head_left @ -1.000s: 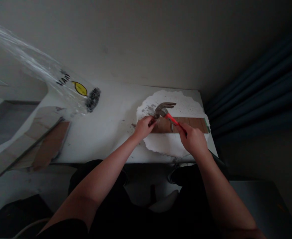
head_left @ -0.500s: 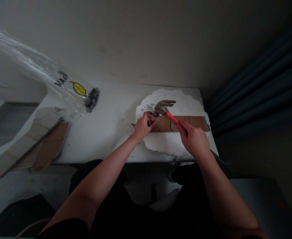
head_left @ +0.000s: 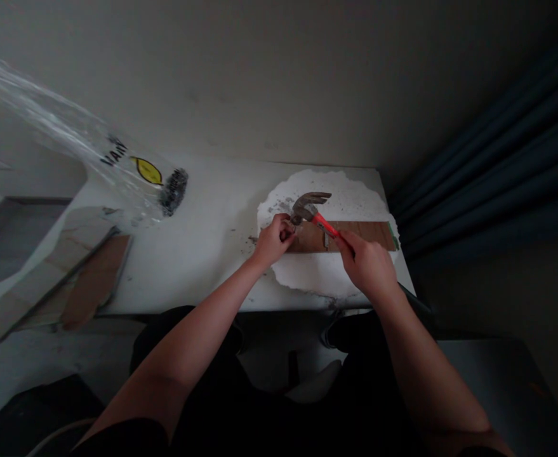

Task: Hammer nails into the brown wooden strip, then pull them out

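Observation:
My right hand (head_left: pixel 368 260) is closed round the red handle of a claw hammer (head_left: pixel 310 209). The hammer's striking face points down to the left, close beside my left fingertips. My left hand (head_left: pixel 275 240) is closed in a pinch over the left end of a brown board (head_left: pixel 362 233); whatever small thing sits between its fingers cannot be made out. The board lies flat on a ragged-edged white sheet (head_left: pixel 302 270), with a small pale piece (head_left: pixel 326 238) on top of it. Grey crumbs are scattered on the sheet around my left hand.
The white table (head_left: pixel 202 254) ends at a wall behind. Broken tile-like pieces (head_left: pixel 93 279) overhang its front left edge. Clear plastic wrap with a yellow print (head_left: pixel 148 171) stretches across the upper left. A dark blue curtain (head_left: pixel 498 152) hangs at the right.
The whole view has shifted slightly. Both hands and the hammer keep almost the same places, with the hammer head still beside my left fingertips.

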The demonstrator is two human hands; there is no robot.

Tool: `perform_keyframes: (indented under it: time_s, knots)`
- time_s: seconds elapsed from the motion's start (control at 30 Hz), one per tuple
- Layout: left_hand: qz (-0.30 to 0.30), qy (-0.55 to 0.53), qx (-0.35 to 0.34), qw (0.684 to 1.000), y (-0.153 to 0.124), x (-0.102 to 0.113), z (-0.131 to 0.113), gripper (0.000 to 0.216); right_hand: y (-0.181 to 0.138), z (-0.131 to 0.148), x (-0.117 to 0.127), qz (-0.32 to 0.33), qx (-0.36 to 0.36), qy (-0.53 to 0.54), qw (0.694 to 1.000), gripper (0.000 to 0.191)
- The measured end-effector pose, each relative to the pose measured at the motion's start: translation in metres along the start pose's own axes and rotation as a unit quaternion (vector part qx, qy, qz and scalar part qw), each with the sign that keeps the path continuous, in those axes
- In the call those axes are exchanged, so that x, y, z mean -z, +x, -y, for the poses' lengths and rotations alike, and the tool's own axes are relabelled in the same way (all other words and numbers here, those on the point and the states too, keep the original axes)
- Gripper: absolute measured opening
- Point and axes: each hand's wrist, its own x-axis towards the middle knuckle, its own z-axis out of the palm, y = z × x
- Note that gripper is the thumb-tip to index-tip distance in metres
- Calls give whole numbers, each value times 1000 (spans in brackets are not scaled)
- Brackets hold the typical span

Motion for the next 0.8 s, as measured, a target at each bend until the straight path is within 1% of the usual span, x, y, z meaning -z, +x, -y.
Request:
perform_keyframes:
  time_s: [0.13, 0.3, 0.4, 0.57, 0.63, 0.7, 0.8]
  knots:
    - [7, 0, 3, 1000, 0, 0, 0, 46, 0, 1, 0, 18, 3, -4, 1000, 49]
    - [12, -18, 3, 1000, 0, -2, 3, 51, 0, 2, -2, 7, -4, -7, 1000, 52]
    - [2, -25, -2, 1000, 0, -3, 2, 54, 1, 2, -3, 19, 6, -7, 1000, 49]
    - [-15, -37, -24, 999, -2, -1, -2, 59, 0, 1, -4, 2, 0, -7, 1000, 51]
    - [-29, -43, -32, 998, -3, -1, -2, 59, 0, 0, -5, 8, -1, -9, 1000, 49]
    - [-56, -54, -30, 997, -2, 0, 0, 59, -1, 0, -5, 12, 2, -10, 1000, 48]
    - [-100, -71, -1, 992, 2, 3, 4, 55, -2, 0, -4, -2, -6, -10, 1000, 50]
